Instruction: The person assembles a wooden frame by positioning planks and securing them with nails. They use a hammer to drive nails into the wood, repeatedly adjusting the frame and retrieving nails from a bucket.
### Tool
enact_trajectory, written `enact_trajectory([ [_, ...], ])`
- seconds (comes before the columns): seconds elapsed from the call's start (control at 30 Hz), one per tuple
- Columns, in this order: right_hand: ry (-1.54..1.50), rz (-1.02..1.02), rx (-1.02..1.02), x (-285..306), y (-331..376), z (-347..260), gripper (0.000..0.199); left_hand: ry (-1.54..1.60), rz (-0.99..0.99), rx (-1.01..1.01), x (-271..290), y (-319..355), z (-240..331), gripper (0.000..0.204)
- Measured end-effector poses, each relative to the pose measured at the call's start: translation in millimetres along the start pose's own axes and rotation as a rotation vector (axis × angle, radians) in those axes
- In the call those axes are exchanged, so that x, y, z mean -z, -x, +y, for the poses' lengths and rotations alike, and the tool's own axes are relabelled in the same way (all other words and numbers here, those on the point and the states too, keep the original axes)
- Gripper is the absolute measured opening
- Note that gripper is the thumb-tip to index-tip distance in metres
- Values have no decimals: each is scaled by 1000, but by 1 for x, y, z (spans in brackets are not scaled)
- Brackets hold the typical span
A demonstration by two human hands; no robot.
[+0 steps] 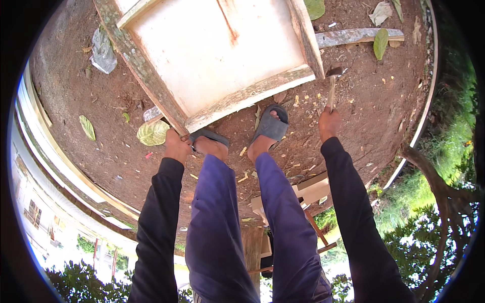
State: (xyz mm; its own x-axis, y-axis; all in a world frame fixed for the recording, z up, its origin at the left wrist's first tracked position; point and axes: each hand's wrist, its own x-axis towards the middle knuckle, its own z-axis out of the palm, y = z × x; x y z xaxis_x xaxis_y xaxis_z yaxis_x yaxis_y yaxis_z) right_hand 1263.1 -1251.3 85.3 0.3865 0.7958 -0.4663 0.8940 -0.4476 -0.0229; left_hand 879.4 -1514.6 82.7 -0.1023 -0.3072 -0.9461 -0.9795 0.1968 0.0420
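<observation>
A large wooden panel (217, 50), a pale board framed by rough weathered battens, lay on the bare reddish soil (364, 101) and filled the upper middle of the view. A loose weathered plank (353, 36) lay on the ground just beyond its right corner. The person stood at its near edge in grey sandals (272, 126). The left hand (177, 145) was clamped on the frame's near left corner. The right hand (329, 122) was closed around the wooden handle of a hammer (332, 83), whose head sat just beside the frame's right corner. Wood chips (303, 98) lay scattered between the feet and the hammer.
</observation>
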Motion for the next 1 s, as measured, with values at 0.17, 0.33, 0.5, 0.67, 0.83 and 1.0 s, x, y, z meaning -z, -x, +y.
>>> enact_trajectory([
  [0.17,33,-183,-55,24,49,33,47,165,77,-78,0,-20,-19,38],
  [0.33,-102,-363,-145,42,78,47,45,-501,148,-108,3,21,-50,42],
  [0.5,-41,-429,-195,39,82,48,43,-1688,-204,-658,-2,99,-42,44],
  [0.67,-285,-303,-339,60,52,7,44,-2056,-27,-457,2,169,10,39],
  [0.83,-600,-251,-394,65,-15,-10,48,-2010,48,-960,-38,139,72,32],
  [1.0,-499,-404,-263,49,-59,43,47,-2067,-103,-1100,-235,148,-37,58],
])
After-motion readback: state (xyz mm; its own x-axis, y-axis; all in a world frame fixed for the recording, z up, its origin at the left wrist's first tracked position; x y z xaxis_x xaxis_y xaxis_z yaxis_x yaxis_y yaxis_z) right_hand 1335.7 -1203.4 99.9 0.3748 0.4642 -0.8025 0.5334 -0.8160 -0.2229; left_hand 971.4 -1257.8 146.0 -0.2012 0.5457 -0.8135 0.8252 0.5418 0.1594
